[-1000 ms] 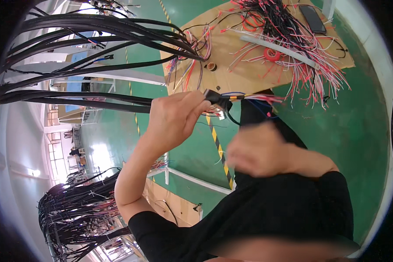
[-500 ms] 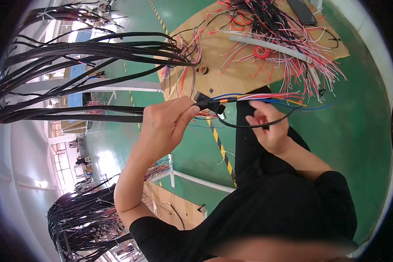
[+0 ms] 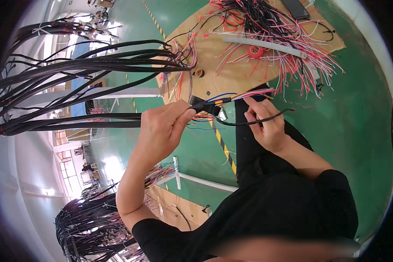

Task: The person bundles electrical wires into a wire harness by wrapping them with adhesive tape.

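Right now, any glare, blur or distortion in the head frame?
Head view: bright glare on the green floor, left side; head view: dark corners, pale strip bowed at right; head view: smeared blur at bottom, while left hand and right hand look fairly sharp.

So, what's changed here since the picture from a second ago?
The right grip has risen from below the black cable to its coloured wires; whether it pinches them isn't clear. The thin black lead now stretches rightward across it, free end showing. The left grip still holds the cable; the red tape roll stays on the table.
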`<state>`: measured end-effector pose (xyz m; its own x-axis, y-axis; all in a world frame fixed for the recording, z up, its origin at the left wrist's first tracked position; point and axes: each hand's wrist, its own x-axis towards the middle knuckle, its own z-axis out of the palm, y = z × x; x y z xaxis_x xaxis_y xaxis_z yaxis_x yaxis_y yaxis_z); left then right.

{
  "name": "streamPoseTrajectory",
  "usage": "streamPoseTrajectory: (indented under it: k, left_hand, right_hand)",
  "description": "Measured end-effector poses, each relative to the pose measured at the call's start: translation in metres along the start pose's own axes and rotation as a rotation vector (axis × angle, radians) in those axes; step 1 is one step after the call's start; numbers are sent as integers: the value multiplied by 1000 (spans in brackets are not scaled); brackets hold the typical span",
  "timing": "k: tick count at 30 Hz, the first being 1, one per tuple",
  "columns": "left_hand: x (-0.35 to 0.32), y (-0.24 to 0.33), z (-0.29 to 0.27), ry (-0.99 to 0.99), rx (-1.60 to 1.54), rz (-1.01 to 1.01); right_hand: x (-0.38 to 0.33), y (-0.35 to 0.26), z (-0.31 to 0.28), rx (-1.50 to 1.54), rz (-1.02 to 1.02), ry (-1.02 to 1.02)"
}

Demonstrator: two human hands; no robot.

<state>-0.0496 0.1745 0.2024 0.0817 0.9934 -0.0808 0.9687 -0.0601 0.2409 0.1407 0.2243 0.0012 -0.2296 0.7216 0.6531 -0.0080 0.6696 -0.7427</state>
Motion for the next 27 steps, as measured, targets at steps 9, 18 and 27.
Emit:
streamPoseTrajectory:
  k: [9, 18, 27]
  left_hand:
    - [0, 7, -3, -35, -87, -9]
    - [-2, 10, 5, -68, 31, 51]
    - [11, -3, -1, 41, -65, -72]
  right_hand:
    - [31, -2, 6, 141, 124, -68]
    - [43, 10, -30, 365, 306, -399]
    - [19, -12, -21, -156, -34, 120]
